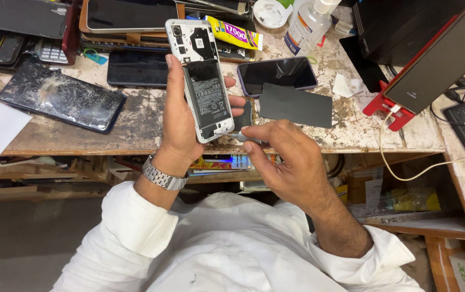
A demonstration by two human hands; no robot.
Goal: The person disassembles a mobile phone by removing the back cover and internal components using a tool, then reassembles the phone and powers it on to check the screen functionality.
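My left hand point(181, 121) holds an opened smartphone point(200, 75) upright, its back cover off, with the black battery and circuit board showing in a white frame. My thumb lies along its left edge and my fingertips wrap round the right edge. My right hand point(289, 162) sits just below and right of the phone's bottom end, thumb and forefinger pinched on a small grey tool point(241, 137) that touches the phone's lower corner. A metal watch point(162, 176) is on my left wrist.
The worn wooden bench point(351, 130) carries a cracked dark phone point(62, 97), a black phone point(138, 67), a purple-edged phone point(278, 73), a black sheet point(297, 105), a yellow glue tube point(235, 32), a clear bottle point(305, 24), and a tablet on a red stand point(437, 59) with a white cable.
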